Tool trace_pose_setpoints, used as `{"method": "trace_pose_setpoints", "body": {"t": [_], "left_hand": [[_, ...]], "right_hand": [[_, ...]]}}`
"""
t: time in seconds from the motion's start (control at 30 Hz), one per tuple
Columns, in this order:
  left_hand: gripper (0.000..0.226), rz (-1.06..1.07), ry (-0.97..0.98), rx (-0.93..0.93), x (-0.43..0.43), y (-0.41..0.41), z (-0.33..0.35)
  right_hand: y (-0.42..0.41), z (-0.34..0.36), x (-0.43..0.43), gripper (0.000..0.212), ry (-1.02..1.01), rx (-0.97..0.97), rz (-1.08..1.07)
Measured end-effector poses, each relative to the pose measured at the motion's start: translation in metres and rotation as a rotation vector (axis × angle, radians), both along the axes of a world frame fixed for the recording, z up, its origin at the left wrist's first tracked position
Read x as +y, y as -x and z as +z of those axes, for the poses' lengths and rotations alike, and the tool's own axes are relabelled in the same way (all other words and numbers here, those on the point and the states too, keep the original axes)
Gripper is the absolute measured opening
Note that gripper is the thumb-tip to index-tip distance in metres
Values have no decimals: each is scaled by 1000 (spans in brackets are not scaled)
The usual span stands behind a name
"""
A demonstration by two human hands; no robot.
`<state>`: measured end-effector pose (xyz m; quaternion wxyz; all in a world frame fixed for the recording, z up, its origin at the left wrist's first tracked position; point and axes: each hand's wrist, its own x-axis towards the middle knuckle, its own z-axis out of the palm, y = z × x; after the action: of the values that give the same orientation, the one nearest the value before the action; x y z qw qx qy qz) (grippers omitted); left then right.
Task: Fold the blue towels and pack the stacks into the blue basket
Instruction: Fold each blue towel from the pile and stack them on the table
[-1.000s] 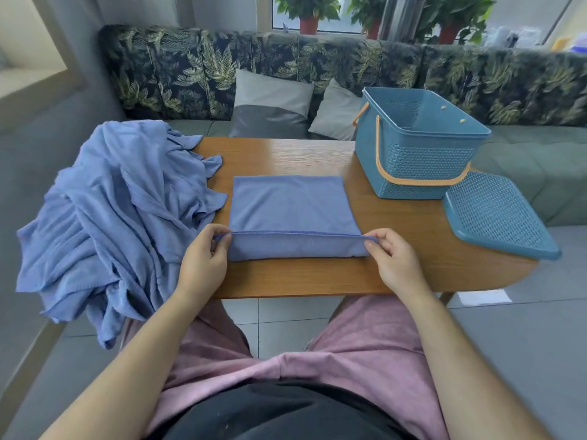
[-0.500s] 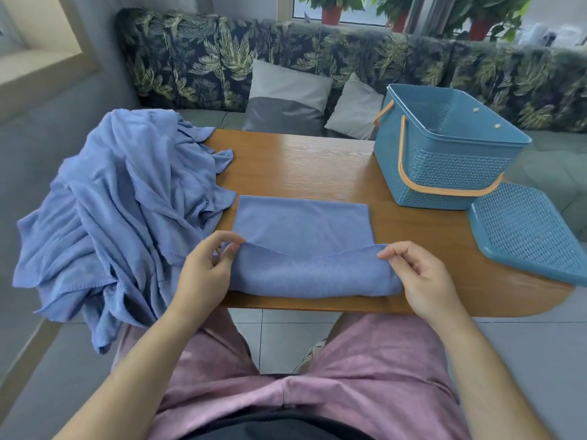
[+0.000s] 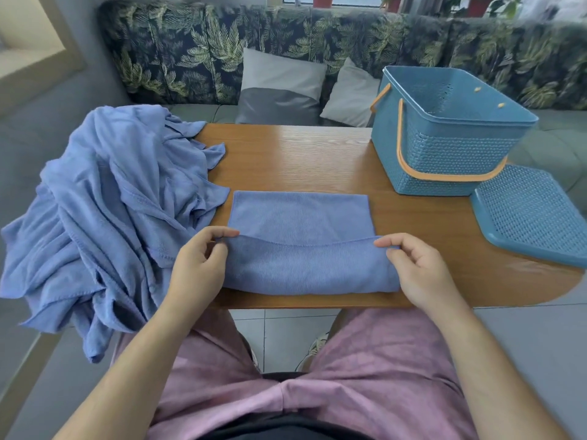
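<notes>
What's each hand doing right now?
Left hand: pinches left corner of the blue microfibre towel.
Right hand: pinches its right corner.

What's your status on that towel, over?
Left hand and right hand each pinch a corner of the blue towel, mid-fold. Blue basket open, lid beside it. Unfolded pile waits left; path to basket clear.
</notes>
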<state>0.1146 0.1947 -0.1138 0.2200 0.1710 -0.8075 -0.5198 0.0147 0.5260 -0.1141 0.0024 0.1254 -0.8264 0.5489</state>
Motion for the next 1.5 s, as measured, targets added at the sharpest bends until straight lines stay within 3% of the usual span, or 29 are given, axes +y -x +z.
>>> {"method": "trace_pose_setpoints", "body": {"t": [0.17,0.37,0.6,0.9,0.97,1.1,1.2,1.43,1.5], "left_hand": [[37,-159,-67,2,-18,13,32],[26,-103,107,-16,-36,73,31],[25,-30,291,-199,-41,112,-10],[41,-133,451,-176,-49,125,-13],[42,-164,495,-217,-51,132,-15],[40,-162,559,-298,-51,140,-20],[41,-145,749,-344,-52,138,-22],[52,-152,991,-461,-47,133,-15],[53,-134,1118,-375,-35,135,-10]], "right_hand": [[14,22,-8,28,43,27,-12],[69,19,-33,36,-93,35,-28],[109,-11,-43,41,-328,-3,-20],[124,-13,-50,48,-441,138,8],[125,-12,-54,52,-518,107,11],[121,-14,-66,58,-865,43,-9],[116,-14,-67,65,-1042,14,-75],[105,-2,-69,75,-1202,-28,-158],[96,6,-80,70,-1222,95,-213]]}}
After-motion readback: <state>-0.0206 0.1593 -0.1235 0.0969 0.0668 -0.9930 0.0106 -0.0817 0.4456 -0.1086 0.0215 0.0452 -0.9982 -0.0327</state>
